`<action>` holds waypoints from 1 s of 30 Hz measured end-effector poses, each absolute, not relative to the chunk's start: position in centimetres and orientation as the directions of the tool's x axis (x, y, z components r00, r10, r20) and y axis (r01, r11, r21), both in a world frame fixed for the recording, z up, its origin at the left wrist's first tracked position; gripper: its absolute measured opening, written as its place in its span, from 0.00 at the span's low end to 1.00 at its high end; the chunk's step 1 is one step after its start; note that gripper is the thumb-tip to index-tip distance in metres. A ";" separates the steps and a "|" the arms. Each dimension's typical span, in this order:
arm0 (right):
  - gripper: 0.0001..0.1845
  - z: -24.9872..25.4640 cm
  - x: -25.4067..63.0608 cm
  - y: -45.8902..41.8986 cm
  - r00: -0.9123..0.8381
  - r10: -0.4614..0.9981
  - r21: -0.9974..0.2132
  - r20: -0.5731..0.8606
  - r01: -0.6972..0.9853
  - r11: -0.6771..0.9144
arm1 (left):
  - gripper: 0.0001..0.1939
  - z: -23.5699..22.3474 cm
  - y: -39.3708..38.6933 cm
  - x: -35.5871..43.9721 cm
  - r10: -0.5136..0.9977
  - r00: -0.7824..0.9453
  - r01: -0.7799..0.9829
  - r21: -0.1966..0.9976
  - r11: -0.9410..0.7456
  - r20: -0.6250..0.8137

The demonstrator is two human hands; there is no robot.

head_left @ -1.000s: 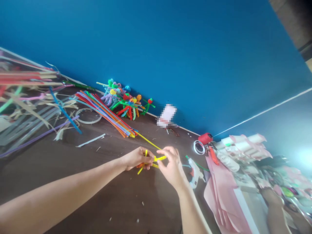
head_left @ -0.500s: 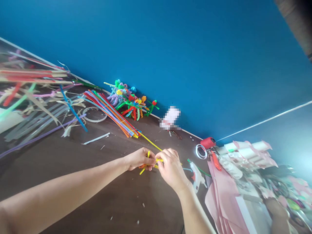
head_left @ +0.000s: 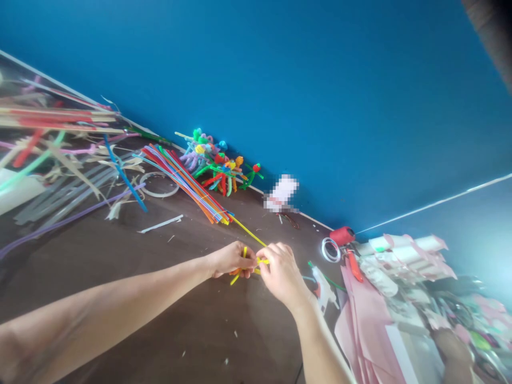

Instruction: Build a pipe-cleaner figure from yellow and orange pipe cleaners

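Observation:
My left hand point(head_left: 232, 260) and my right hand point(head_left: 282, 273) meet above the dark brown table point(head_left: 168, 282), both pinching a twisted yellow pipe cleaner piece point(head_left: 261, 261). Its short yellow ends stick out around my left fingers, and an orange bit point(head_left: 235, 275) shows beneath them. A long yellow pipe cleaner point(head_left: 248, 232) runs from my fingers up-left towards the bundle. My fingers hide the middle of the twist.
A pile of colourful pipe cleaners point(head_left: 186, 184) and finished pipe cleaner figures point(head_left: 216, 165) sit against the blue wall point(head_left: 280, 90). A hot glue gun point(head_left: 322, 288), red spool point(head_left: 342, 236), and pink paper point(head_left: 362, 330) lie right; strips and scraps lie left.
My hands have closed in on each other around the yellow twist, with my right hand now overlapping it more. The whole view has shifted slightly, with the table items sliding right.

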State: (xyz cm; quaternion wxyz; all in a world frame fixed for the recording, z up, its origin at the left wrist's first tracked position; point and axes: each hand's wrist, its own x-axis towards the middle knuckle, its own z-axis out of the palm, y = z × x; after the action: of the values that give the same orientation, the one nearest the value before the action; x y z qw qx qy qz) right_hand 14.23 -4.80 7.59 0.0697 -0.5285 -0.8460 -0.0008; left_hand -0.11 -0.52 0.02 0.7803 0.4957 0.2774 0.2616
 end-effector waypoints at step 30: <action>0.05 8.1 14.6 -4.4 -0.338 0.929 -0.257 0.149 0.894 0.366 | 0.10 -0.2 -1.1 0.6 0.754 0.621 -0.079 0.940 0.333 -0.215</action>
State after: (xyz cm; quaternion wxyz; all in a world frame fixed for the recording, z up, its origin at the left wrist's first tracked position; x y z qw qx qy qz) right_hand 14.62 -4.39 8.13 0.1357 -0.5592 -0.8153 0.0643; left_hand 0.61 -1.06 -0.17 0.7451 0.5053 0.3337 0.2795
